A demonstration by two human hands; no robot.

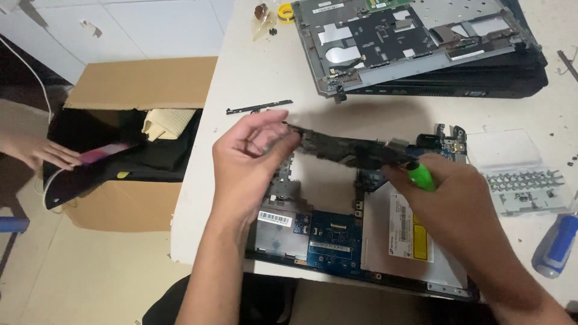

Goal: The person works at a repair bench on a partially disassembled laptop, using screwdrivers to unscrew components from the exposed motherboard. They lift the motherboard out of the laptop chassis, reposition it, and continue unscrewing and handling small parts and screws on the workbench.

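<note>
Two hands are working over an opened laptop base (pixel 337 241) at the near edge of the white table (pixel 253 66). Far left, off the table, another person's hand (pixel 36 153) is resting on a dark flat piece (pixel 90 171) sticking out of a cardboard box (pixel 138 84) on the floor. Moving in, the left hand (pixel 250 159) is pinching the left end of a long dark circuit board (pixel 343 150), fingers clenched on it, holding it lifted just above the base. It's a narrow strip, dark with small parts, tilted edge-on. The right hand (pixel 448 192) is gripping a green-handled screwdriver (pixel 421 176), its tip touching the board's right end. Behind, a stripped laptop shell (pixel 409 42) is lying on a black laptop (pixel 469 81), with bare tabletop between. Rightward, a clear screw tray (pixel 521 180) and a blue-handled screwdriver (pixel 557 244) are crowding the table's right edge.
</note>
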